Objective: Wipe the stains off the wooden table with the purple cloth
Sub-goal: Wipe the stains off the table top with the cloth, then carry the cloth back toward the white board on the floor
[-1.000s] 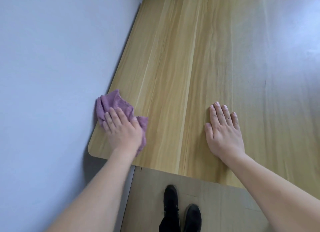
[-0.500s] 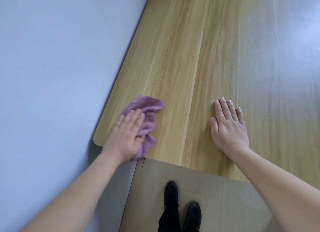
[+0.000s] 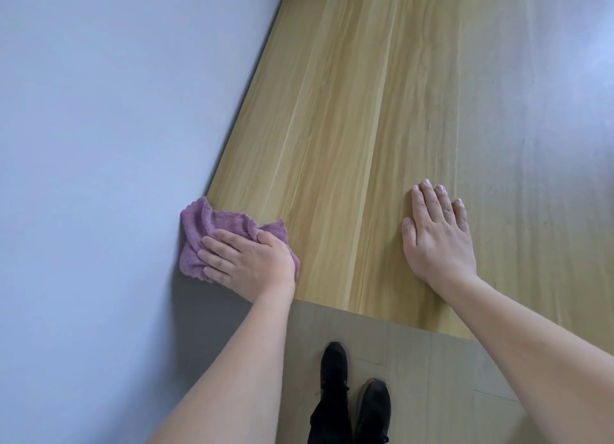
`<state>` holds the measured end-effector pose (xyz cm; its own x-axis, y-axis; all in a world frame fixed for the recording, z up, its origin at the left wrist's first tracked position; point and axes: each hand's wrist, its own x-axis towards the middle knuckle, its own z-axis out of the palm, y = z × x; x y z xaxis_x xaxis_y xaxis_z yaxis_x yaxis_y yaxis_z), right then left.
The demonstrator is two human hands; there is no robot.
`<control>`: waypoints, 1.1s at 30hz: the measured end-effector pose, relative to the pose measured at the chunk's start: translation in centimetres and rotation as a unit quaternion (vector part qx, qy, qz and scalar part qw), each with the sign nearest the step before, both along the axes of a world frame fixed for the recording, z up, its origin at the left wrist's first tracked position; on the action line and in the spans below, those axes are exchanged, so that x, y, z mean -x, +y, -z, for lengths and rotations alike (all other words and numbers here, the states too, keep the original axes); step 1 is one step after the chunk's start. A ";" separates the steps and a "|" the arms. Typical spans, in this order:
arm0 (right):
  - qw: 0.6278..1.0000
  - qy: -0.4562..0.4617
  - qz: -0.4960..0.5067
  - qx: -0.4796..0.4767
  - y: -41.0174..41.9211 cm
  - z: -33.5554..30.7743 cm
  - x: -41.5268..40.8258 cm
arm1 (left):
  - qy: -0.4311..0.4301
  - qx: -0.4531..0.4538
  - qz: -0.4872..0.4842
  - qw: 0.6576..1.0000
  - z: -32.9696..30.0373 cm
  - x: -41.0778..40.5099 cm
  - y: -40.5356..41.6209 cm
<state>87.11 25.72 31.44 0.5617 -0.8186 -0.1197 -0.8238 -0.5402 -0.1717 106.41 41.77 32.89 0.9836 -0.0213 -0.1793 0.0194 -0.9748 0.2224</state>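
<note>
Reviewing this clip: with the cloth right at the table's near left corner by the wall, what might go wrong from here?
1. The purple cloth is bunched under the left hand and overhangs the table edge beside the wall; another stroke that way might drag it off.
2. Bunched like this, it probably touches little wood per pass, so spots may be missed.
3. The right hand lies flat on the wood, possibly leaving fresh marks.

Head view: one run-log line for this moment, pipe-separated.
phase: wiping | left hand: presses purple cloth at near-left corner of wooden table, beside wall | right hand: flat on table | stains: none discernible
</note>
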 end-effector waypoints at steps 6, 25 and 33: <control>0.998 0.009 -0.009 -0.067 0.3 -1.0 0.3 | -0.016 0.015 0.174 0.985 0.2 7.8 -1.6; 0.947 0.099 0.088 -0.294 5.8 -17.3 8.5 | 0.357 0.167 0.271 0.878 -12.0 9.1 -3.8; 0.945 0.056 0.106 -0.303 3.4 -19.1 11.4 | 0.367 0.191 0.267 0.871 -16.0 11.1 -8.1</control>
